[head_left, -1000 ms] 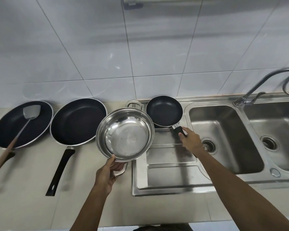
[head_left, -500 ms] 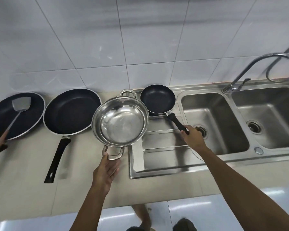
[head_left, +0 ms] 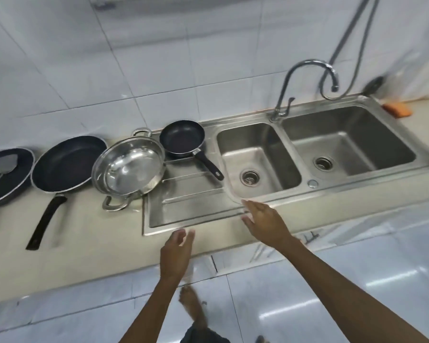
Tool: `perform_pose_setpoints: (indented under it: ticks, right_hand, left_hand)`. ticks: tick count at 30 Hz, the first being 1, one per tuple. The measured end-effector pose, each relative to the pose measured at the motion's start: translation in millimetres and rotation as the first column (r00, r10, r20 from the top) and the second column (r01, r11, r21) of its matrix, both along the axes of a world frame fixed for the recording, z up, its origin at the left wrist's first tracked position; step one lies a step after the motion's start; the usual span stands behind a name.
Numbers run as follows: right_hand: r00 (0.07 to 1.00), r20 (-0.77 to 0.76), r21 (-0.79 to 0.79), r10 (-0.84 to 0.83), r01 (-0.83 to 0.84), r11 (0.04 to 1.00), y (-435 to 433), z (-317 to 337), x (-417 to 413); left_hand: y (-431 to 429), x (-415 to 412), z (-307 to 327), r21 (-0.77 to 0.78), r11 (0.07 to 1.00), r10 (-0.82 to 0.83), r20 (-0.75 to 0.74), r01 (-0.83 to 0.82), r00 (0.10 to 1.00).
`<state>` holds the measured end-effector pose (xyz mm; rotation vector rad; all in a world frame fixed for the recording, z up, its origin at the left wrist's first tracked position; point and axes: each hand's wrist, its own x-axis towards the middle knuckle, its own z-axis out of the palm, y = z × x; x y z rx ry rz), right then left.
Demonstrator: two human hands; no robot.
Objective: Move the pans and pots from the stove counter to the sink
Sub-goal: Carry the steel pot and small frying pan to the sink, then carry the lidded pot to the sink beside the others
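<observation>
While both grips hang open and empty, left hand (head_left: 176, 253) and right hand (head_left: 265, 221) over the bench (head_left: 84, 233) edge, the small pan (head_left: 182, 139) sits on the drainboard (head_left: 193, 206), handle pointing toward 4 o'clock at the sink (head_left: 258, 154); the pot (head_left: 129, 169) lies at its 8 o'clock.

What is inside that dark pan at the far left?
A metal spatula lies in the leftmost pan, its blade resting on the dark inner surface and its handle running off the picture's left edge. The pan surface beneath the blade is covered, and the pan's left part is out of view.
</observation>
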<state>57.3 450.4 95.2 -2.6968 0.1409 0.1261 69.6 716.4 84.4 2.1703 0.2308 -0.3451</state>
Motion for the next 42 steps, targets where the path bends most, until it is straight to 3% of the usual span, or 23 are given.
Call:
perform_pose_setpoints:
  ticks: [4,7,12,22,32,36,39,42]
  right_hand:
    - [0.998,0.046,-0.131,0.045,-0.038,0.991,-43.1,-0.9,-82.6]
    - [1.0,0.026,-0.231,0.005,0.001,0.973,-92.0,3.5,-137.7]
    - [0.971,0.049,-0.297,-0.234,0.238,0.925,-184.7,13.7,-220.0]
    - [0.722,0.058,-0.328,-0.689,0.666,0.67,-393.2,41.9,-325.5]
    - [0.554,0.129,-0.337,-0.823,0.805,0.488,-608.8,73.6,-341.1]
    - [0.516,0.143,-0.326,-0.845,0.83,0.452,-680.8,66.9,-350.9]
    - [0.494,0.121,-0.305,-0.861,0.844,0.442,-738.1,62.8,-359.1]
    - [0.474,0.119,-0.283,-0.872,0.858,0.428,-804.6,51.6,-369.7]
  left_hand:
    - [-87.6,-51.5,1.9,0.298,0.903,-0.368,0.167,0.309,0.914]
    - [-157.5,-82.0,2.7,0.473,0.756,-0.613,0.269,0.453,0.742]
    - [-276.9,-107.5,1.2,0.626,0.464,-0.872,0.2,0.626,0.447]
    - [-562.6,-144.2,39.2,0.652,0.207,-0.957,0.29,0.729,0.012]
    - [-831.6,-151.3,68.7,0.66,0.082,-0.928,0.324,0.747,-0.184]
    - [-913.6,-158.3,69.8,0.685,0.058,-0.896,0.357,0.726,-0.264]
    - [-976.3,-162.0,63.7,0.712,-0.014,-0.902,0.294,0.702,-0.315]
    - [-1046.5,-169.7,50.1,0.713,-0.029,-0.901,0.285,0.701,-0.327]
